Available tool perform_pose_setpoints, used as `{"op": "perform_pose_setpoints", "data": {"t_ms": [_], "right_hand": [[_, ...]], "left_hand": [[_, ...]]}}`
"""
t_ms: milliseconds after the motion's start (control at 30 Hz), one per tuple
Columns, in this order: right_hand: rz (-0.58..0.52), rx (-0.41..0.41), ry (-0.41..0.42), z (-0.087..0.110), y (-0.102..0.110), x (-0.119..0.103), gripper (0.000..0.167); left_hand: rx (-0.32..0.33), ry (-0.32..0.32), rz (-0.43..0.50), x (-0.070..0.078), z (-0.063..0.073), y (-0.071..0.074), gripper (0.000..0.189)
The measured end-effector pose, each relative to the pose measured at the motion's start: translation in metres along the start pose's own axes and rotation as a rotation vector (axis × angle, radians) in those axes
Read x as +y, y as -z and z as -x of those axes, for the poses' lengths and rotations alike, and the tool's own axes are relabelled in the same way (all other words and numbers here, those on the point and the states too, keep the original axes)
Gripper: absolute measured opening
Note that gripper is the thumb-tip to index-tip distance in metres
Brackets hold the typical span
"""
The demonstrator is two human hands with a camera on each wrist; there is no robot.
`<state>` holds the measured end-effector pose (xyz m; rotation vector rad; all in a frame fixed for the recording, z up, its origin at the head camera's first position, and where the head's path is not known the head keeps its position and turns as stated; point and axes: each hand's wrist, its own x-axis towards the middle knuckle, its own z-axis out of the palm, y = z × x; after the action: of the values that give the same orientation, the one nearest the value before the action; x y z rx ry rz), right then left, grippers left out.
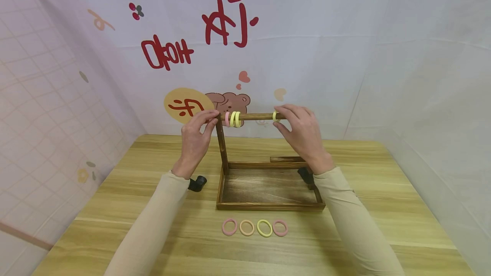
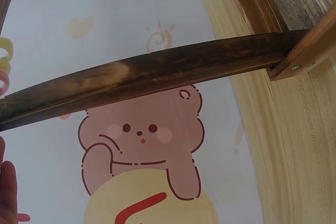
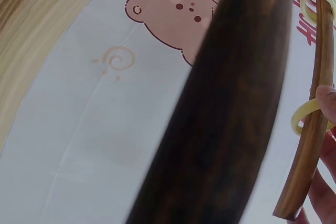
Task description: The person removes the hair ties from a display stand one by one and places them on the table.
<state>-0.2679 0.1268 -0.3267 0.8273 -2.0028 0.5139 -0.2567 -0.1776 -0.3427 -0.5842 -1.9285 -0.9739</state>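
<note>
A dark wooden stand [image 1: 221, 144] has a horizontal bar [image 1: 255, 116] at its top. At the bar's left end, my left hand [image 1: 194, 136] pinches the corner where bar and post meet. My right hand [image 1: 304, 135] pinches a yellow ring [image 1: 275, 116] that goes around the bar, towards the right. In the right wrist view, the thumb lies against that yellow ring [image 3: 300, 116], and the bar's free end [image 3: 290, 211] shows below. A pink ring [image 1: 227, 119] and two yellow rings [image 1: 235, 119] hang together near the left hand.
Several loose rings lie in a row before the stand: pink [image 1: 229, 227], orange [image 1: 247, 228], yellow [image 1: 264, 228], pink [image 1: 280, 228]. The stand's base is a rimmed tray [image 1: 268, 205] on the wooden table [image 1: 126, 208]. A printed cloth [image 1: 307, 54] hangs behind.
</note>
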Motion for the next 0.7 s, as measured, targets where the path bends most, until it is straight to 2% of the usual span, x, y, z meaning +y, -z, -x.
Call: {"op": "perform_pose_setpoints", "data": {"t_ms": [267, 700], "right_hand": [[-0.020, 0.002, -0.003, 0.002, 0.003, 0.004, 0.050], [-0.081, -0.028, -0.071, 0.005, 0.010, 0.012, 0.049]], "left_hand": [[-0.002, 0.000, 0.007, 0.001, 0.000, 0.000, 0.020], [-0.008, -0.012, 0.005, 0.001, -0.001, 0.000, 0.020]]}}
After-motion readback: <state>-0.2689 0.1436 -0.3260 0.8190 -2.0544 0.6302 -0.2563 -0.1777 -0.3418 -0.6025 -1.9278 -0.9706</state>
